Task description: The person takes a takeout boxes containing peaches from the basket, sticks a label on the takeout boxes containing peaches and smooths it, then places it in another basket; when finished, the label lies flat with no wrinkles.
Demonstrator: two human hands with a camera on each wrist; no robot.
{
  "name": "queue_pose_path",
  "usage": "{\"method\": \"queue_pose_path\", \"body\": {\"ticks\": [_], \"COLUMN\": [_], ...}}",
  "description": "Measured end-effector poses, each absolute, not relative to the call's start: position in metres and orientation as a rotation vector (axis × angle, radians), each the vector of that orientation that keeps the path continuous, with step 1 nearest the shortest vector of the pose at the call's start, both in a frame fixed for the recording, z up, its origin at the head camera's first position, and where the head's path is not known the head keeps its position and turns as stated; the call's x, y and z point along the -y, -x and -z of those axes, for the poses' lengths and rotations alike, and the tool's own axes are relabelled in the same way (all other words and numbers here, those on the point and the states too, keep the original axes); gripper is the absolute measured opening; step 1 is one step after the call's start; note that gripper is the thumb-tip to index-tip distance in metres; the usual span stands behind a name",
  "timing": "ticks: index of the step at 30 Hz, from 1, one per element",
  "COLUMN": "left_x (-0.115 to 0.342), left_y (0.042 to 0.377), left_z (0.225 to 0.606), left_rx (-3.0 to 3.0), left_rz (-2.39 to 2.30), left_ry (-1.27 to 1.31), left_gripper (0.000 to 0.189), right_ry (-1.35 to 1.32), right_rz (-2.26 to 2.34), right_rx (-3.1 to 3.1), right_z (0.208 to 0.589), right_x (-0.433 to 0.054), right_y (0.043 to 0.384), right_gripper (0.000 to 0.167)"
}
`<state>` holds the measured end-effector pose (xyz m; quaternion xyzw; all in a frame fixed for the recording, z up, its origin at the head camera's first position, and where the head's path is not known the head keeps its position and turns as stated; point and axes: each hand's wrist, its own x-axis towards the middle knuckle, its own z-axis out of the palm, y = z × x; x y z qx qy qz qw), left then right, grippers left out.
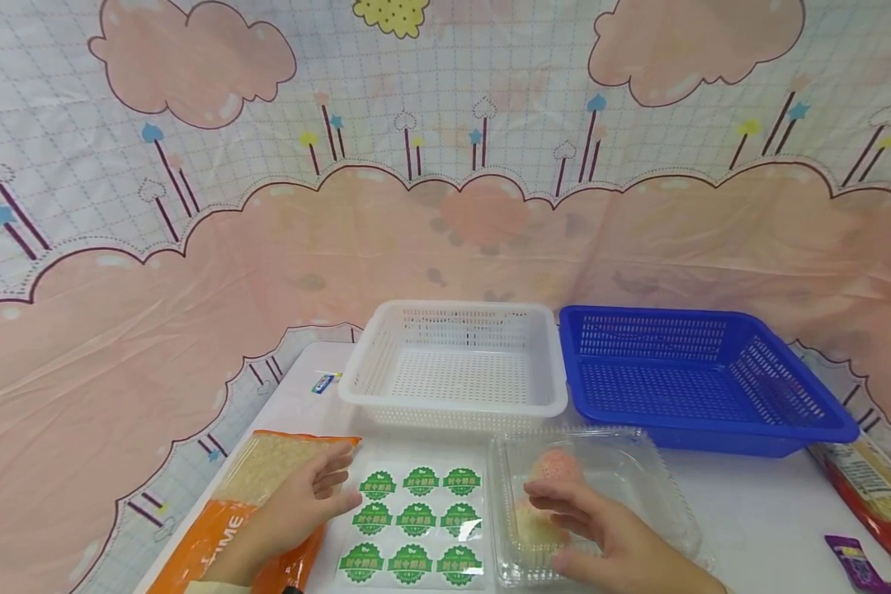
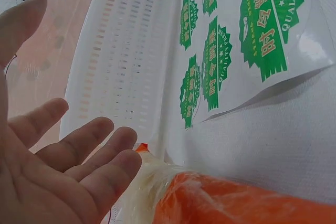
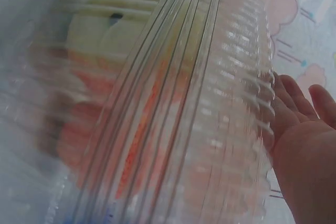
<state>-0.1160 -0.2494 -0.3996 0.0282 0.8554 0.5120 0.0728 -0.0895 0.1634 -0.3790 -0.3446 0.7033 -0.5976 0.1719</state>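
My left hand (image 1: 300,503) hovers over an orange-and-clear plastic bag (image 1: 256,466) of pale contents, thumb and fingers apart, holding nothing. Beside it lies a sheet of round green stickers (image 1: 415,520) with Chinese lettering; in the left wrist view one edge of the sticker sheet (image 2: 236,100) lifts off the table. A clear hinged plastic box (image 1: 631,495) contains a pinkish round item (image 1: 557,466) and a pale yellow one (image 1: 533,528). Above its near side is my right hand (image 1: 609,532), fingers spread loosely. In the right wrist view, the box's ribbed wall (image 3: 231,103) partly covers this hand (image 3: 304,135).
Behind are a white perforated basket (image 1: 453,408) and a blue basket (image 1: 698,433), side by side. A red-and-clear packet (image 1: 872,487) and a small purple packet (image 1: 857,563) lie at the right. A small blue-and-white item (image 1: 322,384) sits left of the white basket. A patterned curtain (image 1: 431,239) hangs behind.
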Motion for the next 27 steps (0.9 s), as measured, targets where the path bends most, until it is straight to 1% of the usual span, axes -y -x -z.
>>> {"method": "queue_pose_path", "body": {"ticks": [7,10,13,22,25,27], "left_x": [0.251,0.251,0.250,0.248,0.248,0.248], "left_y": [0.115,0.115,0.116,0.116,0.117,0.117], "left_z": [0.402,0.403,0.403,0.403,0.404,0.405], "left_rx": [-2.567,-2.561,-2.553,-2.562,-2.570,-2.568], "left_rz": [-1.524,-1.521,-1.520,-1.489,-1.479,-1.476], "left_ry": [-0.149,-0.135,-0.118,-0.066,-0.056,-0.058], "left_gripper": [0.073,0.074,0.074,0.075,0.075,0.076], "right_ry": [0.961,0.863,0.824,1.176,1.229,1.193], "right_rz": [1.636,1.601,1.585,1.691,1.710,1.699], "right_rx": [-1.947,-1.942,-1.945,-1.845,-1.772,-1.730], "right_z": [0.375,0.375,0.375,0.378,0.380,0.381], "right_x": [-0.149,-0.145,-0.141,-0.126,-0.121,-0.117], "right_y": [0.091,0.090,0.089,0.089,0.089,0.088], "right_gripper": [0.051,0.052,0.052,0.051,0.049,0.048]}}
